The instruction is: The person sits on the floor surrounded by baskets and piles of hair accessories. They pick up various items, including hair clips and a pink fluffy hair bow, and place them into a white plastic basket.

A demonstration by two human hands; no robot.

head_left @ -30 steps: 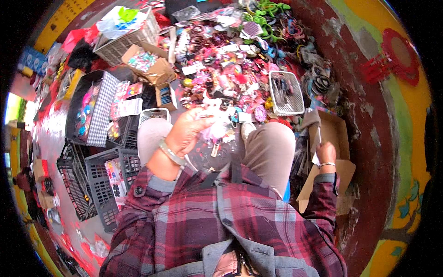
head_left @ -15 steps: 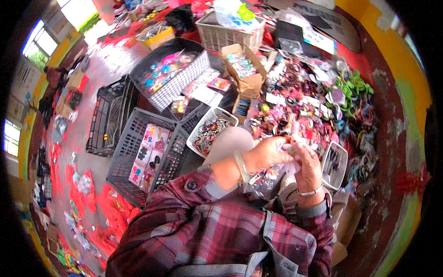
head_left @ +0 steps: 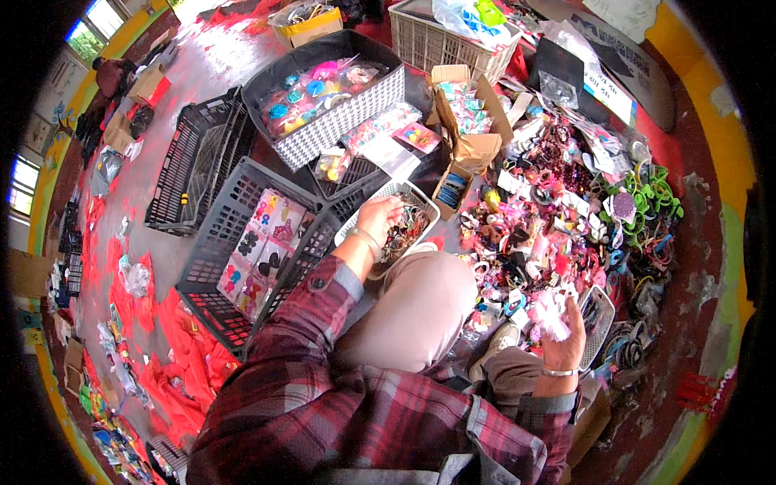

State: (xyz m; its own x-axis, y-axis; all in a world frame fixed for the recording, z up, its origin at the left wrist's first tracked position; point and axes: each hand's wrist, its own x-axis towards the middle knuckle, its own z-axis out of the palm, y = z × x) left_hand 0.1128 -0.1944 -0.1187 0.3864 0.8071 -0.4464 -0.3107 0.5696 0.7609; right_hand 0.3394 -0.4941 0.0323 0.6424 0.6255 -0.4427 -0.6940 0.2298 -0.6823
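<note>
A: Beside the great heap of hair ornaments (head_left: 558, 218) the person sits on the floor, and most of the sorting looks undone to me. The heap is broad and mixed: bands, clips, green hoops at its far right.

B: What is sorted already?

A: Left of the heap several containers hold goods: a dark bin with a patterned side (head_left: 327, 101) with bright round pieces, a grey crate (head_left: 242, 250) with carded bows, and a small white basket (head_left: 388, 230) of dark little clips just left of the heap. A black crate (head_left: 194, 162), farther left, looks nearly bare.

B: And the hands?

A: The left hand (head_left: 380, 217) reaches into the small white basket, fingers curled down among the clips; whether it grips one I cannot tell. The right hand (head_left: 566, 339), at the heap's near edge, is closed around a pale pink frilly piece (head_left: 552, 315).

B: The room?

A: A worn grey floor (head_left: 162, 121) with red patches and scattered packets, left of the heap; windows (head_left: 89, 20) far beyond; a painted wall curving on the right.
</note>
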